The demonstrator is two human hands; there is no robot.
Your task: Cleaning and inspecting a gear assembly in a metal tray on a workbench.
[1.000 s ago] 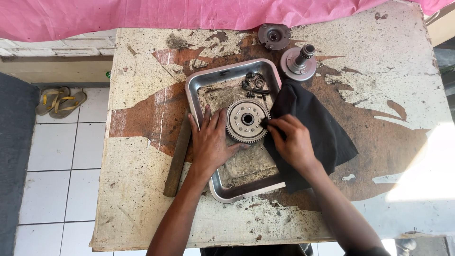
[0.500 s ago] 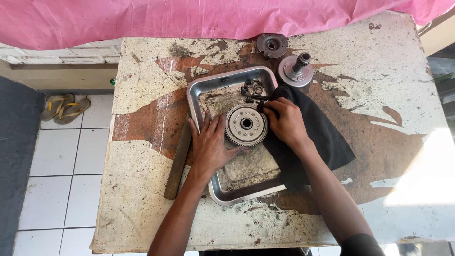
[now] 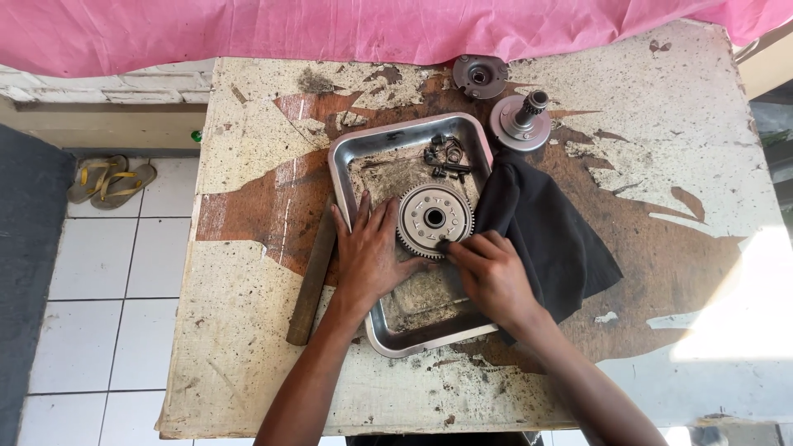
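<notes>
Since the earlier frame, the right hand (image 3: 494, 277) has slid from the far right rim of the toothed gear (image 3: 434, 220) to its near edge, and its fingertips now press there. The left hand (image 3: 372, 252) has stayed put, lying flat with fingers spread open, against the gear's left side. Neither hand is closed around anything.

The gear is a round, grey metal part with teeth around its rim and a hole in the middle. It lies flat inside a grimy metal tray (image 3: 347, 161) at the centre of a worn, peeling table (image 3: 677, 140). Small springs and bolts (image 3: 444, 155) lie at the tray's far end. A black cloth (image 3: 549, 235) drapes over the tray's right edge, beneath the right wrist.

Left of the tray lies a rusty metal bar (image 3: 311, 281). On the far side sit a round hub (image 3: 480, 76) and a flanged shaft (image 3: 521, 121).
</notes>
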